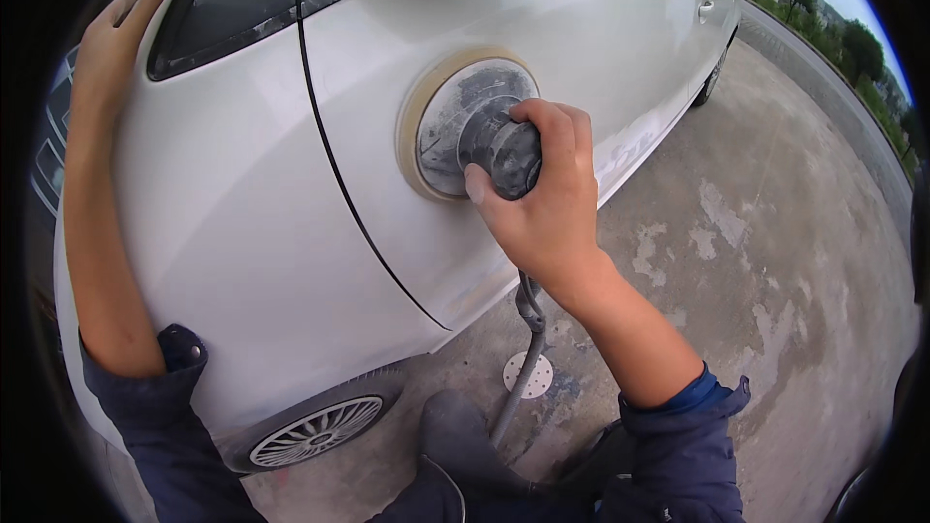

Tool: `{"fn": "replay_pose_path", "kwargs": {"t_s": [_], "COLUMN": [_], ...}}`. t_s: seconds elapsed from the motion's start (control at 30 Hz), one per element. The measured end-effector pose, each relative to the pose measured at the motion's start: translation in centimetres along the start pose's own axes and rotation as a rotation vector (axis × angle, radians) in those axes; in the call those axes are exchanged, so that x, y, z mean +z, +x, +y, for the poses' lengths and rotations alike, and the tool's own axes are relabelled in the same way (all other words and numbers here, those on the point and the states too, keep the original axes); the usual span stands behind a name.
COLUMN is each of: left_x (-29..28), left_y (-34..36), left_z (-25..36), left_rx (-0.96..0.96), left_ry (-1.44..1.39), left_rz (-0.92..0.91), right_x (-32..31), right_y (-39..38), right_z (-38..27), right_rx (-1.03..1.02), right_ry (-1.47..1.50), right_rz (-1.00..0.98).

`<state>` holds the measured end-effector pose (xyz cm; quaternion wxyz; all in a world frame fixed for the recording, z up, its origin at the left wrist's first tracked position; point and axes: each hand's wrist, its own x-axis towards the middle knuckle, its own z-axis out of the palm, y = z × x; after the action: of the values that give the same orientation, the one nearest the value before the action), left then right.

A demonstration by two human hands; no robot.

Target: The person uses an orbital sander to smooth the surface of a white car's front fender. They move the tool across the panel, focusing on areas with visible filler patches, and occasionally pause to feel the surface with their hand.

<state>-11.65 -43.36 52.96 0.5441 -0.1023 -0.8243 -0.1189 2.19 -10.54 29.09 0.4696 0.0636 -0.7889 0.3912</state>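
Observation:
My right hand point(538, 184) grips the dark top of a round sander point(499, 145), whose pale-rimmed pad lies against the white car's door point(639, 68). A grey hose point(533, 349) runs down from below my right hand to the ground. At the upper left, my left hand point(121, 34) rests with fingers stretched along the rear pillar beside the dark side window point(223, 10), its arm lying along the white rear body panel point(232, 213). A dark seam divides that panel from the door.
The car's rear wheel point(315, 431) is low at the left. My booted legs point(455, 426) stand on stained concrete point(775, 213), near a white perforated disc point(513, 373) on the ground. A road edge with bushes point(857, 53) lies at the upper right, beyond the car.

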Motion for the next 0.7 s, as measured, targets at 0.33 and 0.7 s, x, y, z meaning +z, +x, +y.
{"fn": "replay_pose_path", "kwargs": {"t_s": [0.33,0.7], "left_x": [0.2,0.7], "left_y": [0.7,0.7], "left_z": [-0.6,-1.1], "left_rx": [0.028,0.020], "left_ry": [0.069,0.062], "left_rz": [0.031,0.039], "right_x": [-0.3,-1.4], "right_y": [-0.1,1.5], "right_z": [0.7,2.1], "right_rx": [0.050,0.093], "right_ry": [0.038,-0.037], "right_rz": [0.032,0.083]}}
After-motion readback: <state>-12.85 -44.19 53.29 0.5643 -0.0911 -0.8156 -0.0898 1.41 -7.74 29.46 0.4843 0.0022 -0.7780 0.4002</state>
